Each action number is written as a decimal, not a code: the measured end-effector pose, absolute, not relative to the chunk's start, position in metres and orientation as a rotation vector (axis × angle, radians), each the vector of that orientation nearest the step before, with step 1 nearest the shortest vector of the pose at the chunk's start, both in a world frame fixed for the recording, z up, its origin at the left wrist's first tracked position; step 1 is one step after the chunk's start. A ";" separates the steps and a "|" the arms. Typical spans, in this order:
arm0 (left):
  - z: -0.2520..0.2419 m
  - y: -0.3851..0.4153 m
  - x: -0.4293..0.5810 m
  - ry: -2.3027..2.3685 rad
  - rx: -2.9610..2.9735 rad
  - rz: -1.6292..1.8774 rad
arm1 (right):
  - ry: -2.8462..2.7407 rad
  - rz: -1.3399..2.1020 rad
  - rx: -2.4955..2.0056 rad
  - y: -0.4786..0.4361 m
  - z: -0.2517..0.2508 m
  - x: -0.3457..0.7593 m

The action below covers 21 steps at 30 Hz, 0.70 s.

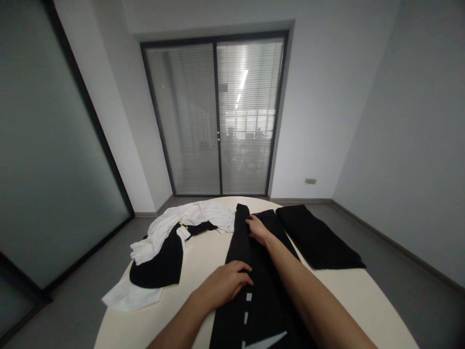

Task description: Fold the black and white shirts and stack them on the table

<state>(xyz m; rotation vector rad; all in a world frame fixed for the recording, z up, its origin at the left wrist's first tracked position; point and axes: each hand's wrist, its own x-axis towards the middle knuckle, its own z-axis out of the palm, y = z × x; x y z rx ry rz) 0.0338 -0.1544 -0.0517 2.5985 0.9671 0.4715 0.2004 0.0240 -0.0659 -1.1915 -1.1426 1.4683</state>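
A long black garment [259,300] with white marks lies lengthwise on the pale round table [196,291], running from the near edge to the far side. Its left side is folded over in a strip toward the middle. My right hand [257,229] is closed at the far end, fingers on the inner edge of that strip. Closer to me, my left hand [230,281] rests on the folded strip, thumb and forefinger apart and the other fingers curled partly out of sight. My right forearm crosses over the garment and hides part of it.
On the right lies a neatly folded black garment [316,237]. Crumpled white clothing [196,213] and a black piece [160,264] with small yellow marks are heaped on the left. Beyond the table stands a glass door [247,160] with blinds.
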 end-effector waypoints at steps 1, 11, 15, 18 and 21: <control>-0.052 -0.154 0.034 0.988 2.628 0.472 | -1.127 1.459 -1.211 0.024 -0.066 0.201; -0.050 -0.161 0.052 0.937 2.584 0.746 | -1.031 1.431 -1.239 0.037 -0.070 0.188; -0.057 -0.163 0.061 1.007 2.502 0.784 | -1.062 1.354 -1.232 0.047 -0.071 0.186; -0.063 -0.165 0.064 1.046 2.467 0.726 | -1.125 1.262 -1.261 0.057 -0.070 0.189; -0.066 -0.168 0.064 1.048 2.445 0.701 | -1.235 1.161 -1.320 0.069 -0.065 0.198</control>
